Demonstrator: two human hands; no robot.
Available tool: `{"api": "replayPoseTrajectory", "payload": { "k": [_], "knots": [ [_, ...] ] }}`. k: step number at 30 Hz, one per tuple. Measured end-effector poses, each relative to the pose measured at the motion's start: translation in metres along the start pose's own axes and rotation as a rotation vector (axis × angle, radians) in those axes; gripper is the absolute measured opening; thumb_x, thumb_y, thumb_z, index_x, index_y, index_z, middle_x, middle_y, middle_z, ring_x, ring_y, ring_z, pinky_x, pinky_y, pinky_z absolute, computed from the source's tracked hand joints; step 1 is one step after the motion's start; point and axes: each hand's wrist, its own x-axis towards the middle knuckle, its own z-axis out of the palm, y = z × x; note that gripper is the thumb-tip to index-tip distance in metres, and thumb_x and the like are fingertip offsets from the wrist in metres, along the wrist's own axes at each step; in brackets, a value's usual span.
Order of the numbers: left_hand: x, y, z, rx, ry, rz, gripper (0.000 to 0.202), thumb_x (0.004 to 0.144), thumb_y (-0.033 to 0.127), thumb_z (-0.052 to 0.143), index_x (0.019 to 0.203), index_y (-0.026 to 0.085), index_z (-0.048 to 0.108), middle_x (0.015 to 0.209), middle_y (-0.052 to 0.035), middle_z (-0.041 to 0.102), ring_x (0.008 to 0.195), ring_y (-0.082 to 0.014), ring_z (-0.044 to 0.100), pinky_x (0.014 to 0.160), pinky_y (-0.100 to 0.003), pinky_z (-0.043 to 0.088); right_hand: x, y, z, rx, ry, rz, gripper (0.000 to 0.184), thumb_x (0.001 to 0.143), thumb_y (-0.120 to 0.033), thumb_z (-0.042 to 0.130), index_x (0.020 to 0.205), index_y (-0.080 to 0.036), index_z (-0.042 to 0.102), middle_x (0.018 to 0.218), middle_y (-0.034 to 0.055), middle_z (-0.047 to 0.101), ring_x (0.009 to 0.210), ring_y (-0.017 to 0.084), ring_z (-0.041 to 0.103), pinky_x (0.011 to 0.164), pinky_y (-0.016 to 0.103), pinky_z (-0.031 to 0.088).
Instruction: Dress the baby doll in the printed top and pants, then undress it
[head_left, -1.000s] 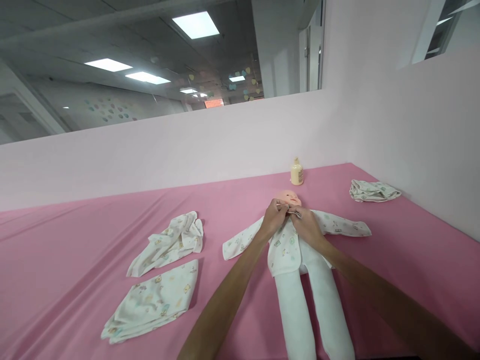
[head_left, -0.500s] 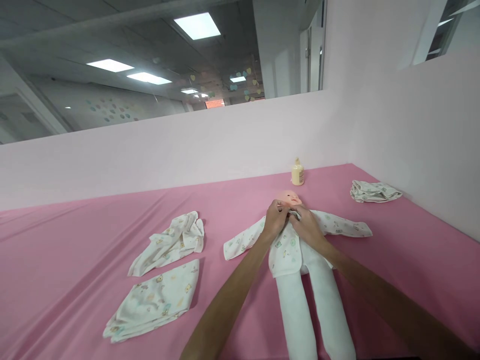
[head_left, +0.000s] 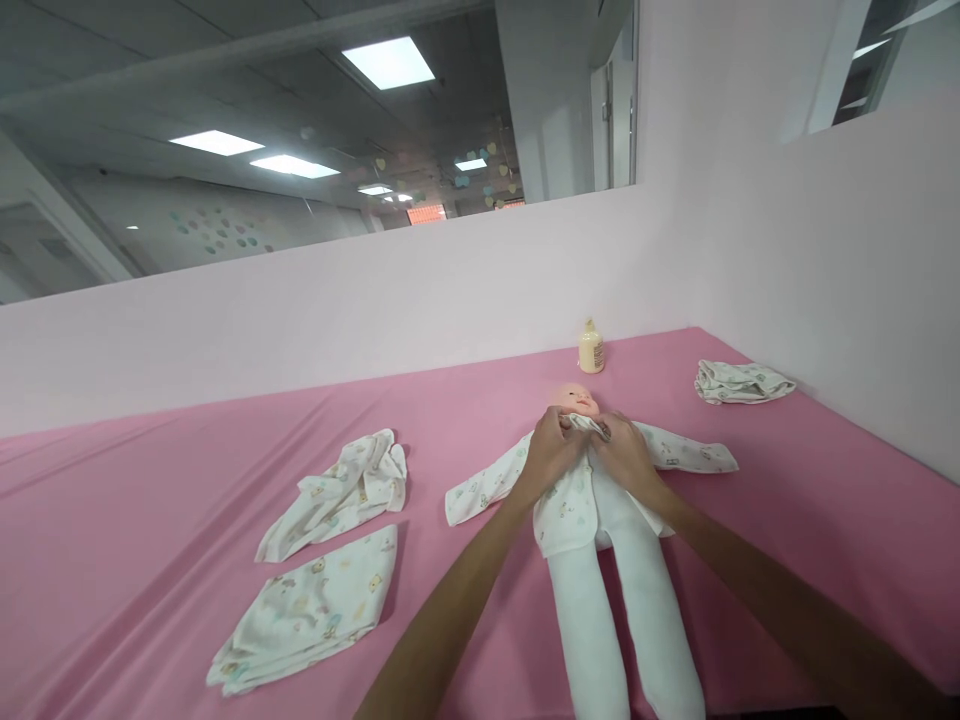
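Pink sheet [head_left: 487, 400]: one doll [head_left: 615, 510], one bottle [head_left: 591, 353] far, two cloths [head_left: 311, 605] left, one right. Left hand [head_left: 553, 450], right hand [head_left: 624, 452]: fingers pinched on one shirt [head_left: 568, 515] neck.

Doll's legs [head_left: 589, 630] cropped below, collar [head_left: 583, 423] half-hidden by hands [head_left: 553, 452], bottle label [head_left: 598, 354] illegible

The far wall [head_left: 450, 290] is white, with a big window [head_left: 442, 120] on top. Bright lights [head_left: 388, 63] show in it. The right wall [head_left: 840, 260] is white too.
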Motion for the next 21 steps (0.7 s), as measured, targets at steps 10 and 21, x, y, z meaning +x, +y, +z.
{"api": "replayPoseTrajectory", "payload": {
  "k": [10,21],
  "knots": [
    [-0.013,0.012,0.01,0.672,0.03,0.058,0.019,0.09,0.023,0.042,0.094,0.015,0.058,0.099,-0.0145,0.064,0.094,-0.027,0.059,0.079,-0.035,0.042,-0.019,0.008,-0.007,-0.324,0.134,-0.213,0.02,0.086,-0.016,0.045,0.094,-0.018,0.064,0.093,0.0105,0.061,0.09,0.025,0.054,0.078,0.036,0.041],
    [-0.026,0.021,-0.018,1.026,-0.22,0.09,0.025,0.077,0.0,0.039,0.072,0.017,0.056,0.072,-0.0096,0.056,0.071,-0.0242,0.059,0.056,-0.03,0.028,-0.017,0.008,-0.012,-0.169,0.102,-0.22,0.022,0.09,-0.02,0.047,0.075,-0.021,0.063,0.083,0.0054,0.062,0.082,0.02,0.054,0.073,0.031,0.039]
  ]
}}
